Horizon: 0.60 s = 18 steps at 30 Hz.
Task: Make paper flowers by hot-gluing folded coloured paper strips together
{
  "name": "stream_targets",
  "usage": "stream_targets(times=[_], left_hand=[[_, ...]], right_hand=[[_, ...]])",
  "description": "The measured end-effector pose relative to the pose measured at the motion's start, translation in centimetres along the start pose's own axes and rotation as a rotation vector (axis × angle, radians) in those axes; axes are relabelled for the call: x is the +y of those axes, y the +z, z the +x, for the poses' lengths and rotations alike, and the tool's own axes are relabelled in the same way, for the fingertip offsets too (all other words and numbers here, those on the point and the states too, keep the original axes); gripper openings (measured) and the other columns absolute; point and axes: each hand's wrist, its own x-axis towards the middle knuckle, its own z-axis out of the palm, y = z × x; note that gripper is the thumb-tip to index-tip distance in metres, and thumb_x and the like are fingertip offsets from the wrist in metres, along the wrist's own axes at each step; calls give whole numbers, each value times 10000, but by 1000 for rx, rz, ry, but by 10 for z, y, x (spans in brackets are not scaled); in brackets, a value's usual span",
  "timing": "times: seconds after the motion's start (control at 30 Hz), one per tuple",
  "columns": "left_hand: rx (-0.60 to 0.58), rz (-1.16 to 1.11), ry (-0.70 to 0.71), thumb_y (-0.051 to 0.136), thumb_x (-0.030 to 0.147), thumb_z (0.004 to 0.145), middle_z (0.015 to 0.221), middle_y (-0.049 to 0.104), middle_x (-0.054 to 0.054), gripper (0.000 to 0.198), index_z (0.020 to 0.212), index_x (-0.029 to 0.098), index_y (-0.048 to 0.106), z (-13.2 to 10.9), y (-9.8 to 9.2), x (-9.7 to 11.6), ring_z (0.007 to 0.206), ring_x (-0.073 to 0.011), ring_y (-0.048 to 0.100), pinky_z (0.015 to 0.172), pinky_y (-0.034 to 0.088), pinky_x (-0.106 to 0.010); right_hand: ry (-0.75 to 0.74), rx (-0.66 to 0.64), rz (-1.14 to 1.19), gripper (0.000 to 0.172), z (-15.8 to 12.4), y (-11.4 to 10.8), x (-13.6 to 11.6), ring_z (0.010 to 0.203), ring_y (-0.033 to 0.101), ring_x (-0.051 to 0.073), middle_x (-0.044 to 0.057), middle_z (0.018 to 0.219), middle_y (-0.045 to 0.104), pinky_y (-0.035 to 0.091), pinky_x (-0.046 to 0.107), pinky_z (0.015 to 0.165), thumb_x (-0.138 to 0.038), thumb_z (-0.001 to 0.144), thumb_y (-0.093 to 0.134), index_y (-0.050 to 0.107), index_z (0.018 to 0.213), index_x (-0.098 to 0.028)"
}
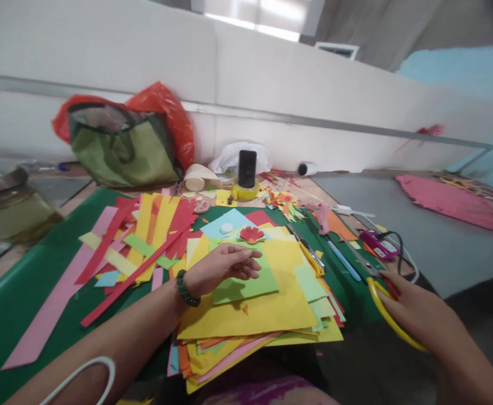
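Observation:
My left hand point(225, 265), with a green bead bracelet point(186, 289) at the wrist, hovers over a light green paper square point(252, 284). Its fingers are curled in towards the thumb; whatever they may pinch is too small to make out. Under the square lies a stack of coloured sheets, with a large yellow sheet point(272, 315) near the top. A small red paper flower point(252, 235) sits just beyond my fingertips. At the right, my right hand point(417, 304) is closed around scissors point(377, 295) with a yellow handle, their blades pointing away over the mat's edge.
Coloured paper strips point(145, 225) pile up on the green mat point(31, 270) at left. A yellow cutter point(313, 259), a blue pen-like tool point(343, 260), a pink glue gun point(321, 216) and a purple device point(379, 244) lie right. Behind stand a phone point(247, 167) and a green bag point(124, 152).

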Motion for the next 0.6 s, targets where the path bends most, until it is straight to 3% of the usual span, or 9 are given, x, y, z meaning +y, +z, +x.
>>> stream_targets(times=[0.23,0.37,0.53,0.6], left_hand=[[28,95,-5,744,604,652,746,696,-46,503,838,138,701,-3,3,1,649,-138,650,616,476,-227],[16,119,8,695,631,685,711,668,-42,494,741,143,647,-5,5,2,643,-149,642,632,488,-247],[-45,61,54,683,624,702,677,640,-28,486,693,154,561,-4,4,-1,610,-140,631,627,497,-254],[-77,31,73,676,614,714,647,622,-16,479,679,162,522,-3,4,-2,593,-135,624,615,492,-251]], right_hand=[[105,17,7,512,20,15,-4,922,679,343,186,1038,707,454,363,715,-390,872,449,496,1296,-106],[132,64,48,465,42,23,-2,917,673,332,204,1049,689,441,354,700,-385,901,429,509,1251,-91],[-43,45,65,399,70,21,16,958,662,282,171,1069,693,457,326,777,-300,889,478,555,1224,-99],[-75,49,71,328,78,19,22,947,663,305,175,1055,699,466,358,788,-270,861,514,634,1125,-117]])
